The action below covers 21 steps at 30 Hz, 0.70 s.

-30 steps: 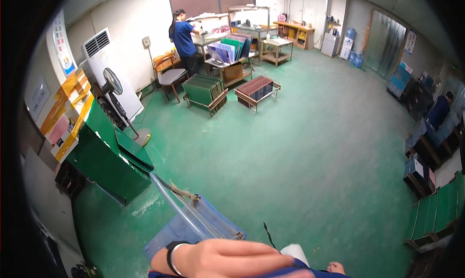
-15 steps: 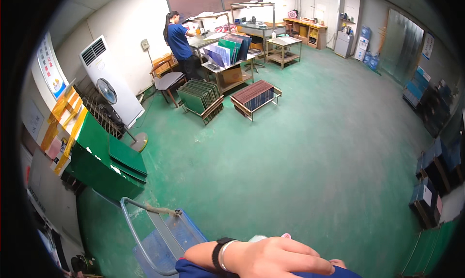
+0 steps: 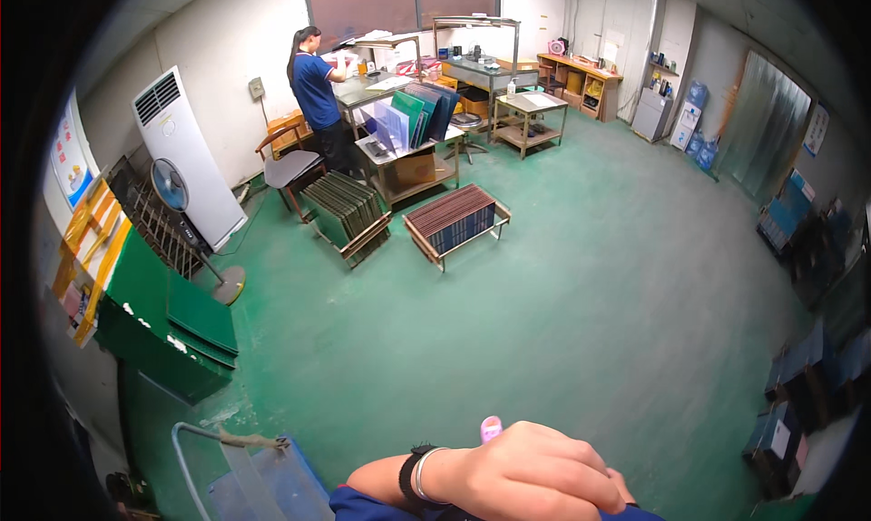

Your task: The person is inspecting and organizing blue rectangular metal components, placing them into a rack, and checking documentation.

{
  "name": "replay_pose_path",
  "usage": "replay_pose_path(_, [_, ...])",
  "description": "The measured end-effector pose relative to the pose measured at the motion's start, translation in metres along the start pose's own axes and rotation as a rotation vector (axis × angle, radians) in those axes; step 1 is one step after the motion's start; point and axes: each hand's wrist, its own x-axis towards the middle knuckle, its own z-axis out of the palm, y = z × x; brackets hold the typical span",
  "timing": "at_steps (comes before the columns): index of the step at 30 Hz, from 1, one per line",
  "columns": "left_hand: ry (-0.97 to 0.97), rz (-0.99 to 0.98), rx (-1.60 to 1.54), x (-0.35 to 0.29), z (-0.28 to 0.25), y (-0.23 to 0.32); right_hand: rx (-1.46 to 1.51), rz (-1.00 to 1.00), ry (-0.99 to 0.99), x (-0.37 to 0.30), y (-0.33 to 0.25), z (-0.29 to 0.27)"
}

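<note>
My left hand [image 3: 535, 466] reaches in from the lower edge across my front, with a black band [image 3: 413, 480] and a silver bangle [image 3: 423, 477] on the wrist. Its fingers are curled and bent down over the blue cloth of my sleeve [image 3: 635, 515]; whatever lies under them is hidden. Just past its knuckles, a small part of my right hand [image 3: 620, 486] shows, most of it covered. A pink rounded tip, apparently of a shoe [image 3: 491, 427], pokes out beyond the left hand.
A blue trolley [image 3: 272, 485] with a bent handle stands low left, near green boards [image 3: 204, 317]. Ahead are two racks of panels [image 3: 349, 214] [image 3: 454, 220]. Behind them, a co-worker in blue [image 3: 313, 90] stands at a bench. Dark boxes [image 3: 776, 444] line the right.
The whole view has shifted: the racks and benches sit lower and the trolley further left and down. More of the pink tip shows. My left hand stays in much the same pose.
</note>
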Motion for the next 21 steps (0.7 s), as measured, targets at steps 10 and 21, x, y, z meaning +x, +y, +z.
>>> replay_pose_path(10, [-0.462,-0.498,0.018,0.019,-0.073,-0.197,0.029,0.185,0.154,0.126,-0.041,-0.069])
replay_pose_path(21, [-0.365,-1.618,0.537,-0.187,-0.162,-0.488,-0.215,0.076,-0.109,0.353,-0.23,-0.181])
